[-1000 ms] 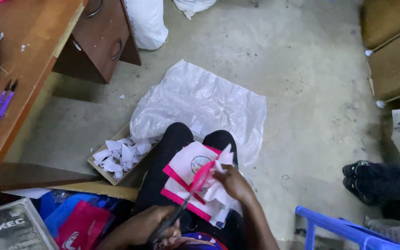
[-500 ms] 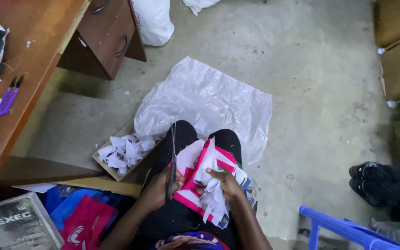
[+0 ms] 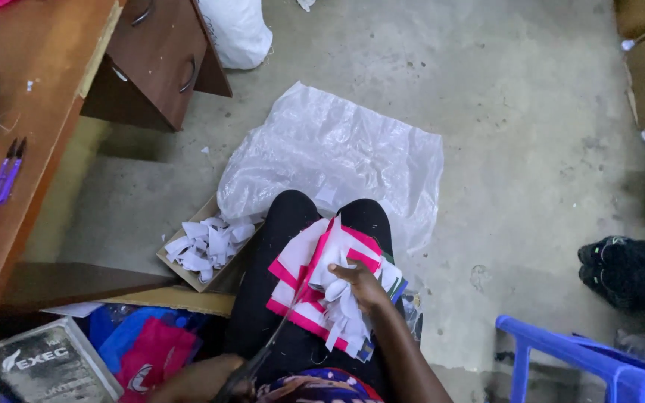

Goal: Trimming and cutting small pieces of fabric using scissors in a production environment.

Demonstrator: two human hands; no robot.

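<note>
I sit with a stack of pink and white cut pieces (image 3: pixel 290 289) on my lap, over black trousers. My right hand (image 3: pixel 361 286) rests on top of the stack and grips a bunch of white paper strips (image 3: pixel 341 317). Low at the frame's bottom edge, my left hand (image 3: pixel 199 382) is closed on the handles of a pair of scissors (image 3: pixel 274 339). Their blades slant up to the stack's left edge.
A small cardboard box of white scraps (image 3: pixel 203 245) sits left of my knee. A clear plastic sheet (image 3: pixel 337 149) lies on the concrete floor ahead. A wooden table (image 3: pixel 54 112) with purple snips (image 3: pixel 5 172) is at left, a blue chair (image 3: pixel 561 358) and another person's dark shoes (image 3: pixel 625 265) at right.
My left hand has dropped back to the bottom edge with the scissors, after holding them upright beside the stack. My right hand stays on the stack, holding the white strips.
</note>
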